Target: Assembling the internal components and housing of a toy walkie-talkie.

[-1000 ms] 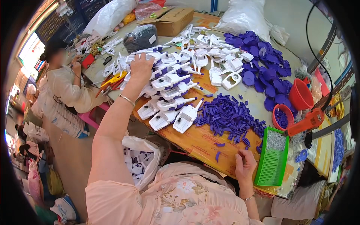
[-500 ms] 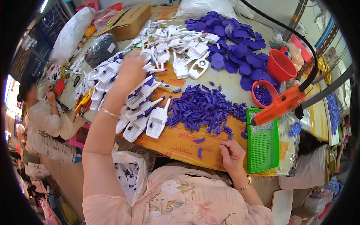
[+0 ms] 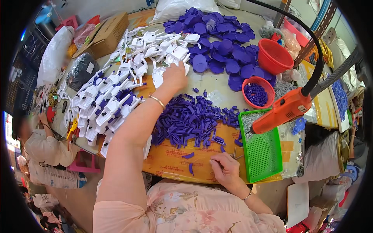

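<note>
While my left hand closes on a glossy white part, my right hand pinches thin metal pins beside ridged purple clips.

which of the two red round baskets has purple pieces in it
The smaller red round basket, beside the green mesh tray; the larger red basket looks empty.

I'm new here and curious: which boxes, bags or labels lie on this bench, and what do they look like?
Cardboard box: far left corner, brown, oblong.
Dark bag: left of the white parts, black, white label patch.
White sack: far edge, bulging.
Printed cardboard sheet: under the purple pieces, orange-brown, red print.
</note>
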A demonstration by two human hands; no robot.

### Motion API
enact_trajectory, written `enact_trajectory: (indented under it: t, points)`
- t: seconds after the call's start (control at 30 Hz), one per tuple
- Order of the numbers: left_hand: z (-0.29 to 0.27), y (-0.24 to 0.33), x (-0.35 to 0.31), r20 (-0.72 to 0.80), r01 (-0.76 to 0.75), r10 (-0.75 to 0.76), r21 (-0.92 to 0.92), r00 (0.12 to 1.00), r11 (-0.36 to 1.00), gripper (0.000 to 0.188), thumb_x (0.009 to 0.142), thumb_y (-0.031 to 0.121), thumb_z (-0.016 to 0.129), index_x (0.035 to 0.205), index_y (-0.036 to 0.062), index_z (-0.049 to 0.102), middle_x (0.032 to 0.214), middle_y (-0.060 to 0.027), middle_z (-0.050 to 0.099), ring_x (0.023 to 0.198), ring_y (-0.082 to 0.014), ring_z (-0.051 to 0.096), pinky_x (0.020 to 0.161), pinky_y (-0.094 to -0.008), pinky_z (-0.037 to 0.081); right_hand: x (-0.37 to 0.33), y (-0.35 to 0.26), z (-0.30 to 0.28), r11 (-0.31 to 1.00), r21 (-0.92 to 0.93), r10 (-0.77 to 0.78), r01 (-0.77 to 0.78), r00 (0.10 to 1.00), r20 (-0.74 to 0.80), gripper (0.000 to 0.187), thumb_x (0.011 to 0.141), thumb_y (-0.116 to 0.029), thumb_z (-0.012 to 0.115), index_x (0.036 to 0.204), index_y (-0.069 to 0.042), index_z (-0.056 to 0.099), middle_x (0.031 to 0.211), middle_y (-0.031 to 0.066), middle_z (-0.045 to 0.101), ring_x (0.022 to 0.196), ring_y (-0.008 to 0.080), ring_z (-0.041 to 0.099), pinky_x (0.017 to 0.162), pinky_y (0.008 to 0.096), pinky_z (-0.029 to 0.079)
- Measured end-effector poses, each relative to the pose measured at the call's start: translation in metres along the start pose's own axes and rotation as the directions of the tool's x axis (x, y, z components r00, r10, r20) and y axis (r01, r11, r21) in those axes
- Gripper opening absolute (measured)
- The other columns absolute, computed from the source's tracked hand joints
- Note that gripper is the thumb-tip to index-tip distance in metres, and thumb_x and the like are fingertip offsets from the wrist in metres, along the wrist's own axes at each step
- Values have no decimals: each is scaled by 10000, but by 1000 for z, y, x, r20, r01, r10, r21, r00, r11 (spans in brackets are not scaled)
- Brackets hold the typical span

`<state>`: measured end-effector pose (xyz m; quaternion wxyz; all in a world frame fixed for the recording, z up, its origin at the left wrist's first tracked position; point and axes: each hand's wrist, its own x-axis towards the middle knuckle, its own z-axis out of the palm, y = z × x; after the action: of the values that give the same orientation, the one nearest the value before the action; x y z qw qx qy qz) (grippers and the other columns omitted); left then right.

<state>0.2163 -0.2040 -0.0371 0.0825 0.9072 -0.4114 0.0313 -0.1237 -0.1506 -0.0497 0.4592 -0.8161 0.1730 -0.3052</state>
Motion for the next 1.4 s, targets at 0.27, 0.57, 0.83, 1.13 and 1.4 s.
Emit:
enact_trajectory:
  t: [0.27, 0.57, 0.83, 1.13, 1.4]
  points:
    - [-96, -46, 8, -46, -43, 18, -638, 999, 769, 650, 642, 322, 714, 1181, 2, 543, 991, -237, 626, 883, -266, 634, 763, -333, 492, 1, -1, 0, 999, 16, -36, 36, 999, -30, 78, 746, 42, 646, 806, 11, 607, 712, 111, 583, 582, 222, 572, 505, 290, 449]
    - [-184, -17, -59, -95, -132, 129, -939, 987, 319, 559, 744, 220, 662, 1206, -52, 505, 839, -97, 605, 705, -143, 596, 577, -265, 472, -5, 2, 0, 1000, 14, -15, 16, 997, -81, 48, 770, 29, 630, 804, 3, 609, 678, 105, 560, 562, 194, 551, 493, 270, 424]
    - [-192, 32, -135, 3, 74, 403, -984, 915, -160, 422, 802, 135, 550, 1171, -59, 487, 934, -148, 616, 772, -212, 626, 703, -331, 541, -15, 15, 1, 904, 428, 62, 13, 985, -162, 452, 813, -78, 634, 1215, 8, 447, 1042, 137, 543, 884, 168, 540, 740, 269, 445]
    - [-94, 40, -224, 125, 488, 578, -693, 807, -531, 543, 781, 239, 596, 1225, -26, 429, 1082, -197, 582, 882, -313, 631, 744, -420, 551, -21, 1, -12, 728, 649, 256, -221, 966, 41, 581, 781, 18, 641, 1300, 3, 381, 966, 70, 603, 871, 110, 578, 765, 241, 469]
    - [-33, 22, -255, 219, 533, 508, -563, 833, -631, 467, 836, 218, 496, 1232, -23, 438, 1127, -234, 559, 958, -381, 595, 833, -504, 495, -31, 7, -8, 954, 265, 179, -137, 973, -143, 270, 828, 8, 594, 1094, 36, 554, 855, 55, 610, 746, 84, 551, 646, 219, 462]
